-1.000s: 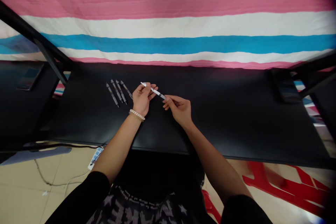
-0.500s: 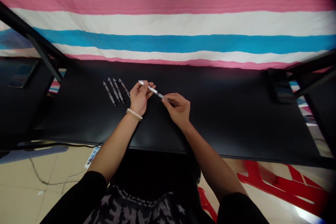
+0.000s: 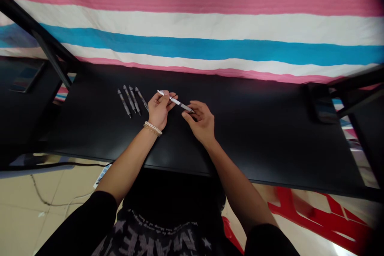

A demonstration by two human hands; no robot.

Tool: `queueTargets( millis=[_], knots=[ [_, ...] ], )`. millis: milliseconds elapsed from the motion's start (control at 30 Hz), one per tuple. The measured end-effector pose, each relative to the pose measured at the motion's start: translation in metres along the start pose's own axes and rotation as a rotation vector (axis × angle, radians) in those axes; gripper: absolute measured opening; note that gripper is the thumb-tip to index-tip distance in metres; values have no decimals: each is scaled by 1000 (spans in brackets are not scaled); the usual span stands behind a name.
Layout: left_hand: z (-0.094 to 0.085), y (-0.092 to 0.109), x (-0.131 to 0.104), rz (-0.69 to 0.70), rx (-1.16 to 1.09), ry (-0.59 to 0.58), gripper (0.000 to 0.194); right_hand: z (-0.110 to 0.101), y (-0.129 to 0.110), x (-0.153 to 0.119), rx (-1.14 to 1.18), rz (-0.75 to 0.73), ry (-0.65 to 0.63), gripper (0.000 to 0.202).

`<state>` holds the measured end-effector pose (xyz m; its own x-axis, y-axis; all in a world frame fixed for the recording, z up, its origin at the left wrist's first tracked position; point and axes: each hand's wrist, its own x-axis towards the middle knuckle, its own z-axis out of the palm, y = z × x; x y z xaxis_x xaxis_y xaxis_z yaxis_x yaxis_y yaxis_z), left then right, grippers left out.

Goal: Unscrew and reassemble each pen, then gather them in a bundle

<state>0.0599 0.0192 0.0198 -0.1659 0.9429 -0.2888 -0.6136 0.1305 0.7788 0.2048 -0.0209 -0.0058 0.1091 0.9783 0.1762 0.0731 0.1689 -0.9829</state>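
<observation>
A white pen [image 3: 179, 103] with a grey grip is pinched between the thumb and fingers of my left hand [image 3: 158, 111]. It slants down to the right, with its pointed tip showing. Around that tip, the thumb and fingers of my right hand [image 3: 203, 123] are apart and do not appear to close on the pen; light contact cannot be ruled out. Several grey pens lie on the black table left of my left hand, among them a leftmost pen [image 3: 124, 104] and one pen [image 3: 141, 98] partly hidden behind the hand.
The black table [image 3: 258, 136] runs across the view, with a striped cloth [image 3: 210, 48] hanging along its back edge. A dark phone-like object [image 3: 322, 104] lies at the right end. Red plastic stools [image 3: 318, 216] stand on the floor, and cables run below left.
My right hand's fingers have loosened from the pen's tip end and spread, uncovering the tip. My left hand keeps its hold. The view has shifted slightly.
</observation>
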Motion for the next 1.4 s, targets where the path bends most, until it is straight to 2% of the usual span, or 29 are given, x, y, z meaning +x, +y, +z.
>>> queueTargets(
  millis=[67, 133, 267, 367, 767, 933, 1100, 1300, 1400],
  knots=[
    [-1, 0, 0, -4, 13, -3, 14, -1, -1, 0, -17, 51, -63, 35],
    [-1, 0, 1, -5, 24, -8, 16, -2, -2, 0, -29, 100, -78, 39],
    [0, 0, 0, 5, 13, -9, 16, -3, -2, 0, -25, 27, -80, 44],
    [2, 1, -1, 4, 11, -7, 16, -5, -1, 0, -56, 47, -147, 38],
    [3, 0, -4, 1, 53, -17, 19, -10, -5, -1, -193, 41, -155, 47],
    [3, 0, -3, 23, 54, -32, 21, -9, -6, -1, -222, -2, -214, 42],
    [2, 3, -3, 26, 42, -49, 18, -9, -5, -2, -281, -31, -213, 37],
    [4, 11, -5, -19, -8, -120, 13, -9, -9, -3, -336, -31, -367, 40],
    [6, 21, -6, -108, -104, -147, 21, -6, -10, -3, -390, -98, -352, 39]
  ],
)
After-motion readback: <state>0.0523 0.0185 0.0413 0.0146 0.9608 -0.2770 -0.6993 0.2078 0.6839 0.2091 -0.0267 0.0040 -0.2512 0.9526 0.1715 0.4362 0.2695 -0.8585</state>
